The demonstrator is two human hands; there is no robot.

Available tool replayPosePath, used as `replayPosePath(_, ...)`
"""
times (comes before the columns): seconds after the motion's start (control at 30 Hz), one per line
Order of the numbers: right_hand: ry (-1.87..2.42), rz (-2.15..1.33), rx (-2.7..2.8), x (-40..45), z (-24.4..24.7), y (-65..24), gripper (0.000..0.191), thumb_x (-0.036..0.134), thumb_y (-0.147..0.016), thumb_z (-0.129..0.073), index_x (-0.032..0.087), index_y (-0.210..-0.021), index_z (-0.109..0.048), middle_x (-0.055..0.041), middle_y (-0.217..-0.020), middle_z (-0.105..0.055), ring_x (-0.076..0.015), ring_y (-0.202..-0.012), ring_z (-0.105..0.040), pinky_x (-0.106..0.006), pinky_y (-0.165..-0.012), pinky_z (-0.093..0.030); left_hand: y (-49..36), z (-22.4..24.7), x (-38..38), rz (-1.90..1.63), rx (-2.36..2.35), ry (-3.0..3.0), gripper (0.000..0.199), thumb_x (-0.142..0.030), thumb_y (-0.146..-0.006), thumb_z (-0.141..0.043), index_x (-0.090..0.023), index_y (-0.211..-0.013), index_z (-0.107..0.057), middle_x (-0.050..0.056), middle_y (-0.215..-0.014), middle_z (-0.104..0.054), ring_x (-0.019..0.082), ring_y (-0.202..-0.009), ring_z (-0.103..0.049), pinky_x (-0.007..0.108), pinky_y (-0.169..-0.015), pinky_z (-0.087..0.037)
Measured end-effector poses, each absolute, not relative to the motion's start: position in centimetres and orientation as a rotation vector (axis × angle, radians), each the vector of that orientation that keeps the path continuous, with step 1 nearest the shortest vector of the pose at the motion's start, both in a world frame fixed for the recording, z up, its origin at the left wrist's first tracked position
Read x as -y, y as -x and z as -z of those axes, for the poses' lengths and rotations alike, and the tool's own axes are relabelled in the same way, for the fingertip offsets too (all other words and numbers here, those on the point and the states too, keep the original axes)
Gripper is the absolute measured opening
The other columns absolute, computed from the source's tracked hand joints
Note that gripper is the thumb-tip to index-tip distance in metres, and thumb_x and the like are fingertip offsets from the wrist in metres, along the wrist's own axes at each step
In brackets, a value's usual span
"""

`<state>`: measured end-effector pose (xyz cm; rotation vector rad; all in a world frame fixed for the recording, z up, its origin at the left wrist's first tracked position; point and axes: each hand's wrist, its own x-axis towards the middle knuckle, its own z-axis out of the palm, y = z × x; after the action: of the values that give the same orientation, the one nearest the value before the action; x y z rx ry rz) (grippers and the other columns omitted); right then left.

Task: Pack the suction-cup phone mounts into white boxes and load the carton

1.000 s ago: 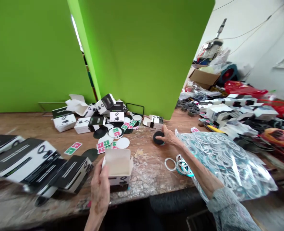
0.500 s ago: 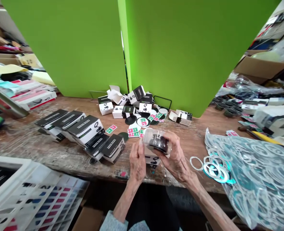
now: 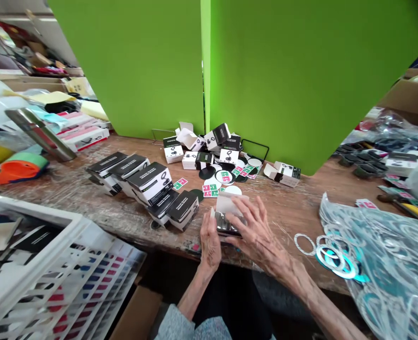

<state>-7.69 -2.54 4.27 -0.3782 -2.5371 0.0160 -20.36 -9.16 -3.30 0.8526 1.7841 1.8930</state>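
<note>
While both hands are bunched at the front edge of the bench (image 3: 72,196), what they've got is a small white carton (image 3: 226,204) with its flap standing open, and a glossy dark pack (image 3: 227,225) sits right at the carton's mouth. Can't really tell how far in it is. The long axis runs roughly left to right across the bench, with the flap tilted up and away from the person, toward the green partition (image 3: 131,61).

The left hand (image 3: 210,243) is pretty much upright, its forearm coming out of a grey sleeve (image 3: 175,326), and it's closed around the left end of the carton. The right hand (image 3: 260,238) comes in low from the right, fingers spread wide and draped over the pack and the base of the flap, so it's more pressing down than pinching.

Just beyond sits a tidy row of black-and-white boxes (image 3: 145,184), with a messy heap of more boxes (image 3: 212,156) and pink-and-green cards (image 3: 212,190) further back. Bottom left, a white crate (image 3: 35,222) holds printed sheets with red and blue marks. Over on the right there's a clear bag of silver-teal rings (image 3: 382,255) on the bench — a few loose rings (image 3: 331,255) right beside it.
</note>
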Motion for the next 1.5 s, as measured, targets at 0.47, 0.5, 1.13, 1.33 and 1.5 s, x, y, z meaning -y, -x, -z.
replayPosePath(0.47,0.782,-0.715,1.958,4.7,1.5,4.9,0.044,0.028,-0.095,-0.045,0.024,-0.139,-0.043,-0.0105,-0.14,-0.05,-0.0262,-0.13,-0.047,-0.05,-0.108,-0.039,19.6,3.5,13.3,-1.824,-1.817,-1.379,0.043,-0.035,-0.093,-0.049,-0.025,-0.135,-0.045,0.01,-0.132,-0.046,0.022,-0.123,-0.046,0.041,-0.106,-0.039)
replayPosePath(0.5,0.834,-0.929,1.896,4.7,1.9,5.3,0.046,0.034,-0.094,-0.047,0.023,-0.139,-0.042,-0.0106,-0.137,-0.052,-0.0261,-0.128,-0.05,-0.047,-0.105,-0.043,19.7,3.5,13.4,-1.814,-1.84,-1.41,0.041,-0.035,-0.094,-0.048,-0.026,-0.134,-0.047,0.01,-0.132,-0.046,0.022,-0.124,-0.046,0.04,-0.106,-0.04)
replayPosePath(1.13,0.511,-0.288,2.329,4.0,0.7,5.8,0.047,0.027,-0.092,-0.054,0.02,-0.136,-0.04,-0.0145,-0.139,-0.047,-0.0249,-0.136,-0.039,-0.053,-0.111,-0.036,27.3,0.2,12.4,-1.229,-1.444,-1.703,0.053,-0.032,-0.086,-0.06,-0.026,-0.135,-0.043,0.011,-0.141,-0.039,0.027,-0.133,-0.038,0.045,-0.111,-0.036)
replayPosePath(1.33,0.444,-0.249,2.355,3.4,0.2,5.9,0.043,0.018,-0.094,-0.048,0.023,-0.136,-0.043,-0.0116,-0.132,-0.054,-0.0227,-0.135,-0.041,-0.053,-0.111,-0.038,26.3,-0.1,12.7,-1.281,-1.651,-1.848,0.034,-0.03,-0.089,-0.057,-0.025,-0.123,-0.056,0.011,-0.136,-0.048,0.024,-0.127,-0.048,0.044,-0.109,-0.041)
replayPosePath(1.5,0.42,-0.309,2.38,2.9,-0.7,5.6,0.04,0.016,-0.096,-0.043,0.024,-0.135,-0.048,-0.0087,-0.126,-0.059,-0.022,-0.13,-0.048,-0.054,-0.113,-0.033,26.1,-0.5,12.8,-1.259,-1.689,-1.957,0.028,-0.029,-0.092,-0.053,-0.025,-0.119,-0.062,0.008,-0.13,-0.054,0.02,-0.123,-0.052,0.039,-0.107,-0.043)
